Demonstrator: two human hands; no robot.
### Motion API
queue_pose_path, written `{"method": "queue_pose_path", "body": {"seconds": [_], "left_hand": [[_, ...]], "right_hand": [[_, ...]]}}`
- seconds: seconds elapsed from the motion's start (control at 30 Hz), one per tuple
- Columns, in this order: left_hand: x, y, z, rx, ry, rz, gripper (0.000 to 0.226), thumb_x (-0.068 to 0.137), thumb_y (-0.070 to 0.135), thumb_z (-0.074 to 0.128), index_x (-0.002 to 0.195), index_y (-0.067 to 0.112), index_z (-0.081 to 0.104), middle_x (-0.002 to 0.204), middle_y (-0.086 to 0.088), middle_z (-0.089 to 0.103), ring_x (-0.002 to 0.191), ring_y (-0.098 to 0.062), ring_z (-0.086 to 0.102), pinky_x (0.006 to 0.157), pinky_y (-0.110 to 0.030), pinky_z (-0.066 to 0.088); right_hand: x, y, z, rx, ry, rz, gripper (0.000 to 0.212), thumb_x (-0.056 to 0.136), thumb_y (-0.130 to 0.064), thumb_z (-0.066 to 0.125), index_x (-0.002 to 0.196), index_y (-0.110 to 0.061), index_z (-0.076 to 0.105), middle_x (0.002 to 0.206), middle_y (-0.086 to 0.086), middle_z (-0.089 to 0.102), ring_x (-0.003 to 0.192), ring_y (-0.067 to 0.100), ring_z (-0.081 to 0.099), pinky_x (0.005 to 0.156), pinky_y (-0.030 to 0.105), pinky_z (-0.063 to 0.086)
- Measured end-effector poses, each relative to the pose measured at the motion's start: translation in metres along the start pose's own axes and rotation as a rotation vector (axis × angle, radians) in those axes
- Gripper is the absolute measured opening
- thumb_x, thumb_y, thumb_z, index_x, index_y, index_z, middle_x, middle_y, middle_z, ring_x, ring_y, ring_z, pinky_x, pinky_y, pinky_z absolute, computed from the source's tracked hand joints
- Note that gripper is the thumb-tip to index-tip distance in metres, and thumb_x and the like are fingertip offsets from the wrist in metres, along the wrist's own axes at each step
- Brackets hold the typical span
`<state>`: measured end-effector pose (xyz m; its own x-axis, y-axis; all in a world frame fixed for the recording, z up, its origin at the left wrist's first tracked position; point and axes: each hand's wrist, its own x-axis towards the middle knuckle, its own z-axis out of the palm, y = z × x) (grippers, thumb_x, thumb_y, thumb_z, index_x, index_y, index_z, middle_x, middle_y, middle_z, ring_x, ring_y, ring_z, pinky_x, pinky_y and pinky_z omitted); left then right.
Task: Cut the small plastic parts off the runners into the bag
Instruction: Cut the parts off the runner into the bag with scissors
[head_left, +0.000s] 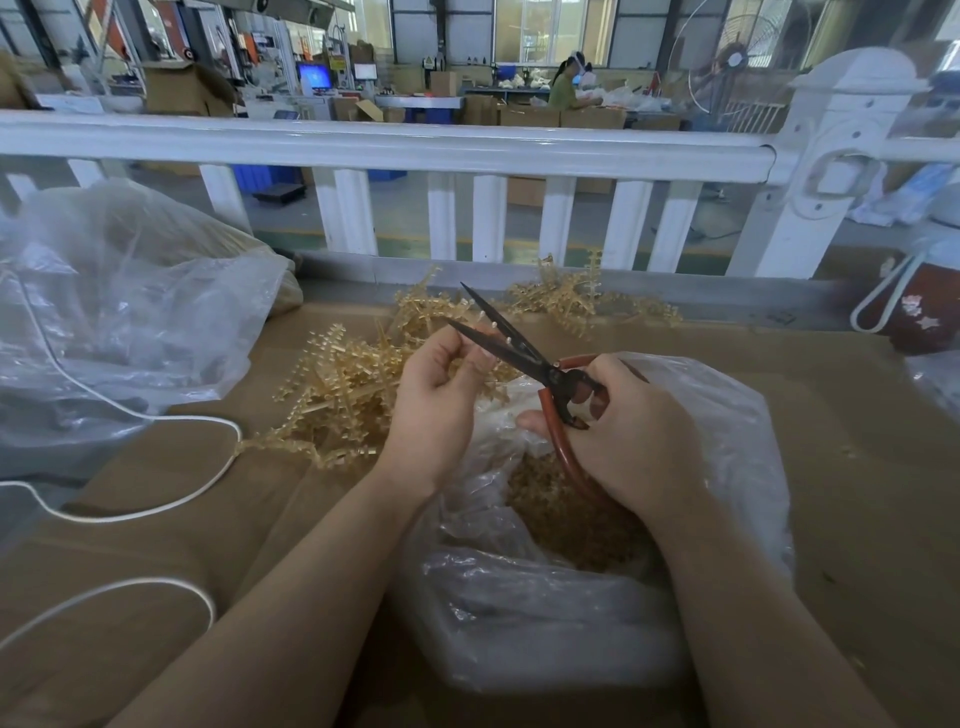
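Cardboard-covered table (857, 415) holds everything. Big clear sack (119, 312) sits far left, apart from the work. Open bag (727, 441) sits right under both hands, cut parts (566, 519) piled inside. Heap of uncut runners (337, 389) lies just left of the bag, more runners by the fence. White cord (156, 421) loops across the left side. Red cup (914, 317) stands at the far right edge.

Right hand (639, 436) grips the scissors (524, 353) by the red handles, blades spread apart and pointing up-left. Left hand (441, 400) has fingers curled, pinching a small runner piece right at the blades; the piece itself is mostly hidden.

Risks, as judged:
- Bag mouth is slumped and narrow; the cut happens near its left rim, so parts likely fly onto the table or into the uncut heap.
- Left fingertips (467, 358) sit almost touching the lower blade; closing the blades could nick them.
- Hidden piece means cut line is a guess; blade may clip the part, not the gate.
- Cord could snag a forearm.
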<state>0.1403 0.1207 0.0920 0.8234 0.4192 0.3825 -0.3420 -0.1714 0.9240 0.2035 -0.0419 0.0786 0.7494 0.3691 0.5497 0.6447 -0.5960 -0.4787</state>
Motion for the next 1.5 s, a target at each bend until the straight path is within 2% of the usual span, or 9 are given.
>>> {"method": "queue_pose_path", "body": {"seconds": [0.23, 0.6, 0.73, 0.93, 1.0, 1.1, 1.17, 1.33, 1.5], "left_hand": [[0.0003, -0.0015, 0.0006, -0.065, -0.012, 0.011, 0.020, 0.102, 0.007, 0.050, 0.107, -0.007, 0.064, 0.112, -0.016, 0.070, 0.108, -0.020, 0.066, 0.099, -0.030, 0.050], [0.0000, 0.0004, 0.0008, -0.110, -0.003, 0.038, 0.023, 0.101, 0.007, 0.052, 0.104, -0.015, 0.058, 0.103, -0.015, 0.068, 0.105, -0.024, 0.064, 0.106, -0.046, 0.046], [0.0000, 0.0001, 0.0011, -0.114, 0.011, 0.068, 0.021, 0.102, 0.004, 0.049, 0.100, -0.015, 0.058, 0.093, -0.005, 0.066, 0.094, -0.014, 0.063, 0.095, -0.032, 0.048], [-0.0003, -0.0027, 0.0022, -0.147, 0.063, 0.112, 0.018, 0.102, -0.001, 0.046, 0.105, -0.018, 0.052, 0.077, -0.002, 0.063, 0.080, -0.012, 0.063, 0.087, -0.025, 0.050], [0.0001, -0.0033, 0.0009, -0.145, 0.057, 0.116, 0.017, 0.101, -0.003, 0.047, 0.106, -0.018, 0.054, 0.084, -0.007, 0.067, 0.084, -0.015, 0.065, 0.085, -0.025, 0.051], [0.0008, -0.0027, 0.0005, -0.147, 0.012, 0.099, 0.017, 0.099, -0.004, 0.049, 0.107, -0.014, 0.060, 0.105, -0.025, 0.068, 0.101, -0.033, 0.066, 0.096, -0.037, 0.053], [0.0012, -0.0031, 0.0001, -0.143, 0.000, 0.089, 0.016, 0.098, -0.004, 0.051, 0.105, -0.014, 0.060, 0.108, -0.027, 0.067, 0.106, -0.037, 0.064, 0.099, -0.040, 0.052], [0.0029, -0.0060, -0.0009, -0.176, -0.026, 0.068, 0.016, 0.098, -0.004, 0.050, 0.105, -0.015, 0.060, 0.110, -0.027, 0.067, 0.107, -0.037, 0.064, 0.099, -0.037, 0.051], [0.0015, -0.0037, -0.0003, -0.250, -0.075, 0.037, 0.014, 0.098, -0.002, 0.050, 0.101, -0.005, 0.063, 0.102, -0.010, 0.071, 0.101, -0.021, 0.067, 0.091, -0.026, 0.051]], "right_hand": [[-0.0005, -0.0004, 0.0001, -0.014, 0.016, -0.005, 0.060, 0.061, -0.093, 0.045, 0.083, -0.038, 0.049, 0.069, -0.027, 0.051, 0.062, -0.007, 0.049, 0.052, 0.012, 0.032], [-0.0011, 0.0025, 0.0008, 0.002, 0.032, 0.003, 0.069, 0.059, -0.094, 0.045, 0.073, -0.026, 0.053, 0.061, -0.018, 0.053, 0.054, 0.002, 0.051, 0.049, 0.018, 0.038], [-0.0017, -0.0008, -0.0015, -0.037, 0.064, -0.014, 0.060, 0.062, -0.092, 0.045, 0.073, -0.034, 0.047, 0.060, -0.023, 0.047, 0.053, -0.003, 0.045, 0.048, 0.014, 0.029], [-0.0020, -0.0009, -0.0025, -0.032, 0.067, -0.031, 0.057, 0.064, -0.091, 0.047, 0.077, -0.035, 0.047, 0.062, -0.026, 0.046, 0.054, -0.006, 0.045, 0.048, 0.014, 0.031], [-0.0020, -0.0015, -0.0030, -0.027, 0.060, -0.040, 0.054, 0.066, -0.089, 0.048, 0.080, -0.038, 0.048, 0.062, -0.028, 0.044, 0.054, -0.008, 0.043, 0.049, 0.012, 0.030], [-0.0018, -0.0021, -0.0040, -0.028, 0.062, -0.046, 0.052, 0.067, -0.089, 0.049, 0.084, -0.039, 0.048, 0.063, -0.030, 0.041, 0.054, -0.009, 0.041, 0.050, 0.011, 0.028], [-0.0014, -0.0021, -0.0046, -0.028, 0.067, -0.052, 0.052, 0.067, -0.088, 0.049, 0.086, -0.040, 0.048, 0.064, -0.032, 0.040, 0.056, -0.011, 0.040, 0.051, 0.010, 0.027], [-0.0018, -0.0015, -0.0035, -0.014, 0.065, -0.055, 0.059, 0.068, -0.087, 0.051, 0.090, -0.034, 0.061, 0.074, -0.026, 0.051, 0.059, -0.012, 0.041, 0.054, 0.008, 0.031], [-0.0016, -0.0014, -0.0024, 0.009, 0.042, -0.045, 0.057, 0.065, -0.090, 0.049, 0.087, -0.038, 0.053, 0.075, -0.024, 0.057, 0.060, -0.005, 0.050, 0.054, 0.013, 0.041]]}}
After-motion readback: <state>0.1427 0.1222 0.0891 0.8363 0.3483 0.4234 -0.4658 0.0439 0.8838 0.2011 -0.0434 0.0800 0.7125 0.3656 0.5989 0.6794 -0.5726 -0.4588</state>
